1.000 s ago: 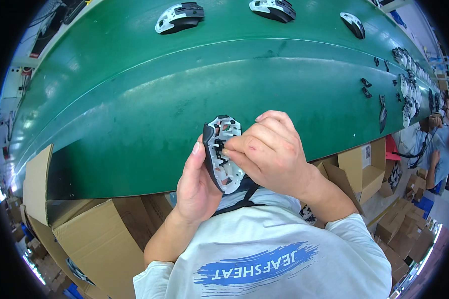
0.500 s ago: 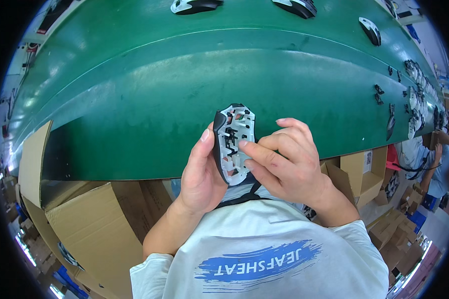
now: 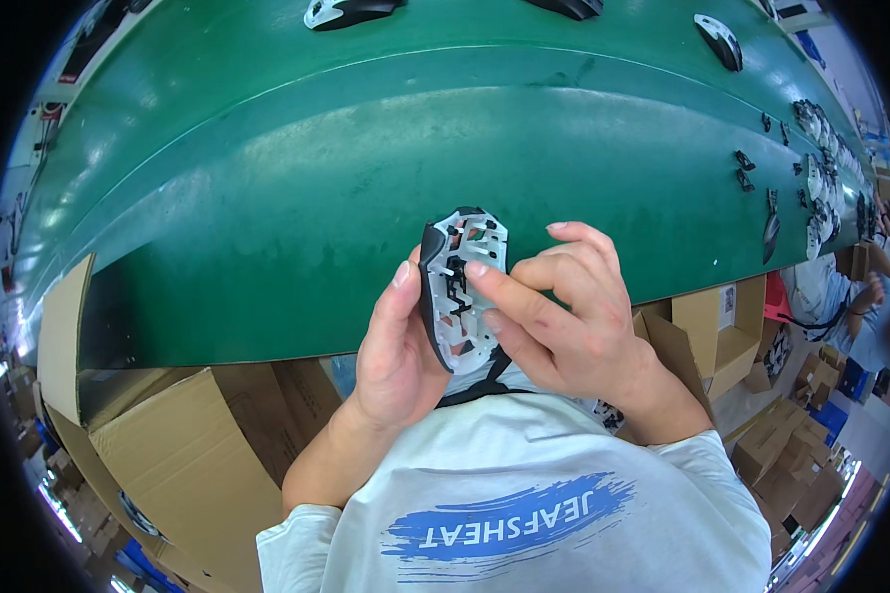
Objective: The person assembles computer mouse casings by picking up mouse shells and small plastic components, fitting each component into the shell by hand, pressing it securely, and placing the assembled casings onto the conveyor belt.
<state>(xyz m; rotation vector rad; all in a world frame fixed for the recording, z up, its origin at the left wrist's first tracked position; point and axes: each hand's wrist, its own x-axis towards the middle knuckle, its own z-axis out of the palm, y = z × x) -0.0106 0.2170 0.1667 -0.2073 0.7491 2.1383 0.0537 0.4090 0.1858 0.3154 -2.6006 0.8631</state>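
Close in front of my body I hold a computer mouse shell (image 3: 473, 304) with its hollow inside facing up. It is white within and black along its left side and top. My left hand (image 3: 398, 351) wraps its left side, thumb on the edge; the other fingers are hidden beneath. Inside the shell lies a small black plastic part (image 3: 456, 285). My right hand (image 3: 576, 314) has its index fingertip pressed down inside the shell, beside this part. The right thumb touches the shell's right edge, and the remaining right fingers are curled.
The green table (image 3: 287, 227) carries white-and-black mouse shells (image 3: 719, 42) along its far side. Small black parts (image 3: 745, 170) and a row of white shells (image 3: 819, 183) lie at right. Open cardboard boxes (image 3: 183, 435) stand left and right. A co-worker (image 3: 865, 306) is at far right.
My right index fingertip has moved slightly up and left inside the shell. The whole view has shifted a little; both hands keep their places on the shell.
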